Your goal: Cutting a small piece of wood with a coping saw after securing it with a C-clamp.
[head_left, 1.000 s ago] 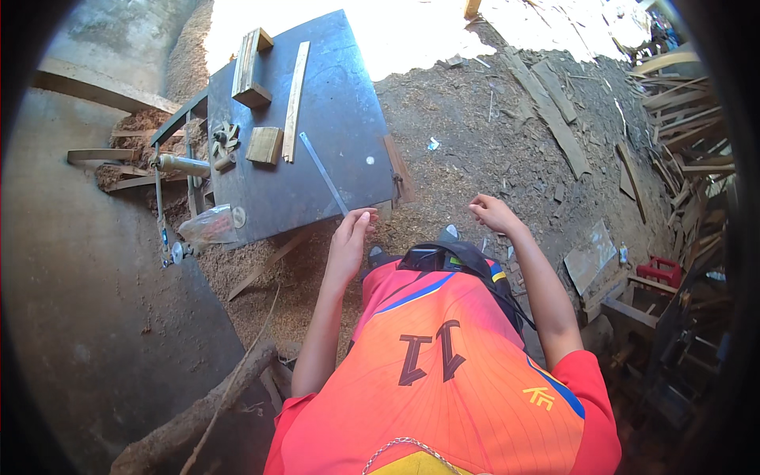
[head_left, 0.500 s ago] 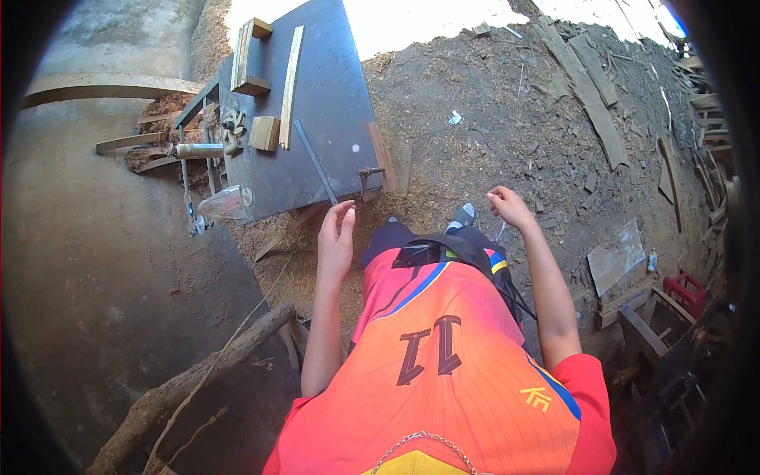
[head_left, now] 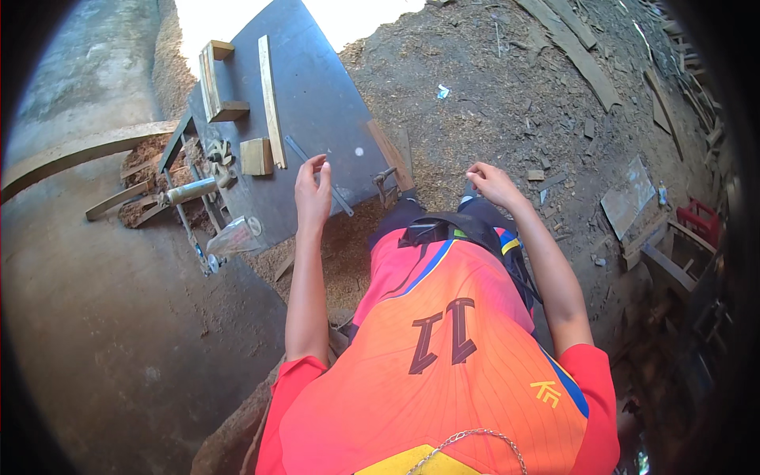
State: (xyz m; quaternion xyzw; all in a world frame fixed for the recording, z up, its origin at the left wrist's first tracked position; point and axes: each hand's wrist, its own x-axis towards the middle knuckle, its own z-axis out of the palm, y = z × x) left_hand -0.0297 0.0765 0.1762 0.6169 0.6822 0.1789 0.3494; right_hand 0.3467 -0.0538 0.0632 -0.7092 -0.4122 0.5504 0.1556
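Fingers of the left hand (head_left: 313, 194) curl loosely over one thin metal rod (head_left: 318, 164) on the dark table (head_left: 332, 95), near three wooden pieces, while the right hand (head_left: 492, 182) hangs empty, fingers loosely bent.

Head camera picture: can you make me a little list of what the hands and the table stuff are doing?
left hand: open, over the thin metal rod on the dark table
right hand: open, empty, above the sawdust ground
wood on table: long strip, small block
table edge: clear plastic cup, lying on its side
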